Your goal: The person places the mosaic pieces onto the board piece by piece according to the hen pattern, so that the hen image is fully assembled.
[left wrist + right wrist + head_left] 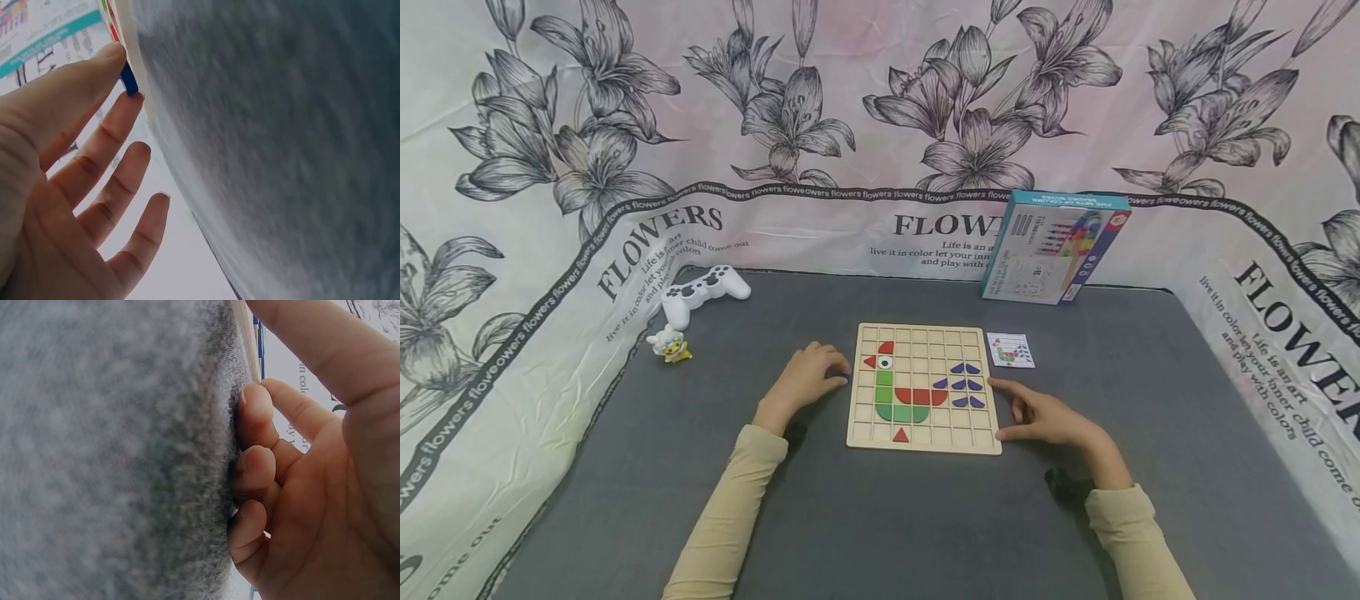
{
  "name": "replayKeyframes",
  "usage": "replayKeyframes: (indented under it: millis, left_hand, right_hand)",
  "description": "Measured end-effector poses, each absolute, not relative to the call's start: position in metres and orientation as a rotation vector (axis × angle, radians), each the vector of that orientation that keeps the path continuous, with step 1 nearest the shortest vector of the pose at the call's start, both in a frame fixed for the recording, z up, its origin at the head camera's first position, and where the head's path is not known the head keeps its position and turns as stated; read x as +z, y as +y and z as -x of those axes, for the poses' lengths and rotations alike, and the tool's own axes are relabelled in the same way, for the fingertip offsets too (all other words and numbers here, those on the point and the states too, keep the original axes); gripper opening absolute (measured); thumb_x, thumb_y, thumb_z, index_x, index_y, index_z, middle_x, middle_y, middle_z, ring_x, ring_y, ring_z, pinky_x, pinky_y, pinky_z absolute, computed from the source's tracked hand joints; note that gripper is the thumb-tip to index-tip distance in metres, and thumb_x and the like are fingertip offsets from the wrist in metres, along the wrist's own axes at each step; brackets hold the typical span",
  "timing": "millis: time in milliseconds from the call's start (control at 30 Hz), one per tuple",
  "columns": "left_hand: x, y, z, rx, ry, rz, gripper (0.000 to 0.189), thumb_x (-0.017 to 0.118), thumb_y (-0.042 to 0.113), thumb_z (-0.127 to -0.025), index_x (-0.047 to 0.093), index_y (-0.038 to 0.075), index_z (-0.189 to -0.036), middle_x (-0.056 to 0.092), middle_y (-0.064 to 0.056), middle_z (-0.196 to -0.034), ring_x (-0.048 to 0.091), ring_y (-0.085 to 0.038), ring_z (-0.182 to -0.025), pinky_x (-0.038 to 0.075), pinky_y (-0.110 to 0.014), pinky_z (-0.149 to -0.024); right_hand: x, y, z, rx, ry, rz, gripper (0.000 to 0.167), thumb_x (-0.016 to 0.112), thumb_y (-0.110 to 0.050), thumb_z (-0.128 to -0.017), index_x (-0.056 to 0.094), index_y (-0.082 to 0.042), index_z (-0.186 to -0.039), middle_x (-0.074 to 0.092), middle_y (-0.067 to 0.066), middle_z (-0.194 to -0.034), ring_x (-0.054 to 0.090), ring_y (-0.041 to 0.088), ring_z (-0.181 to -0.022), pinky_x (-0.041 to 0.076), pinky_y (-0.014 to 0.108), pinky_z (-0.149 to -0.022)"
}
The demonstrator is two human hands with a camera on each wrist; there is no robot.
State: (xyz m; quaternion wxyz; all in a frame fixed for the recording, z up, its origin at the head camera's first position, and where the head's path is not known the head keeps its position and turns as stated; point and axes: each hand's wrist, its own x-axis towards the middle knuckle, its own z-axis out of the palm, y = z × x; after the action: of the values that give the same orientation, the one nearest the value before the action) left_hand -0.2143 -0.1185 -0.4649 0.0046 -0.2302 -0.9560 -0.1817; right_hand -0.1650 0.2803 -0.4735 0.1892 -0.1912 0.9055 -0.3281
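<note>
A square wooden board (955, 435) with a grid lies on the dark table; flat coloured pieces on it form a bird. Its green pieces (901, 412), red pieces (921, 397), round eye piece (885, 362) and several blue pieces (967, 385) sit in cells. A red triangle (901, 435) lies low on the board. Left of the board, my left hand (805, 377) pinches a small blue piece (129, 79) between thumb and a finger. My right hand (1051, 419) touches the board's right edge with extended thumb and index finger; its other fingers are curled.
A small pattern card (1011, 350) lies beyond the board's right edge. At the back stands a boxed set (1052, 250) leaning on the flower-printed cloth. A white game controller (706, 292) and a small toy figure (670, 343) are at the left.
</note>
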Motion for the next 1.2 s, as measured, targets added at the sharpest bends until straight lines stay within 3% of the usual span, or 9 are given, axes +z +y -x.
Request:
replayKeyframes:
  millis: [300, 500, 767, 1200]
  left_hand:
    - [-0.462, -0.098, 0.206, -0.595, -2.980, 0.776, 0.016, 0.072, 0.026, -0.081, 0.071, 0.021, -0.096, 0.064, 0.003, -0.099, 0.051, -0.019, -0.094, 0.040, -0.044, -0.088]
    - [-0.462, -0.083, 0.202, -0.596, -2.986, 0.866, 0.015, 0.071, 0.027, -0.082, 0.072, 0.022, -0.096, 0.064, 0.006, -0.095, 0.048, -0.015, -0.089, 0.040, -0.039, -0.081]
    - [-0.465, -0.060, 0.200, -0.565, -2.952, 1.031, 0.011, 0.068, 0.033, -0.084, 0.071, 0.028, -0.093, 0.062, 0.011, -0.092, 0.051, -0.013, -0.093, 0.042, -0.036, -0.081]
    - [-0.455, -0.026, 0.192, -0.581, -2.890, 1.213, 0.013, 0.070, 0.032, -0.083, 0.071, 0.023, -0.093, 0.063, 0.010, -0.089, 0.048, -0.009, -0.081, 0.040, -0.024, -0.070]
  right_hand:
    - [-0.477, 0.281, 0.166, -0.918, 2.556, 0.535, 0.083, 0.075, -0.041, -0.074, 0.034, -0.020, -0.142, 0.045, 0.001, -0.080, 0.039, 0.010, -0.060, 0.032, 0.023, -0.052]
    - [-0.475, 0.281, 0.165, -0.918, 2.558, 0.538, 0.082, 0.075, -0.040, -0.074, 0.034, -0.019, -0.142, 0.045, 0.001, -0.081, 0.039, 0.010, -0.061, 0.031, 0.023, -0.052]
    - [-0.474, 0.279, 0.166, -0.924, 2.550, 0.541, 0.082, 0.075, -0.038, -0.075, 0.034, -0.018, -0.143, 0.045, 0.001, -0.081, 0.039, 0.010, -0.061, 0.032, 0.023, -0.052]
    - [-0.474, 0.280, 0.165, -0.945, 2.549, 0.574, 0.082, 0.076, -0.037, -0.075, 0.034, -0.016, -0.142, 0.045, 0.001, -0.080, 0.039, 0.009, -0.060, 0.031, 0.022, -0.052]
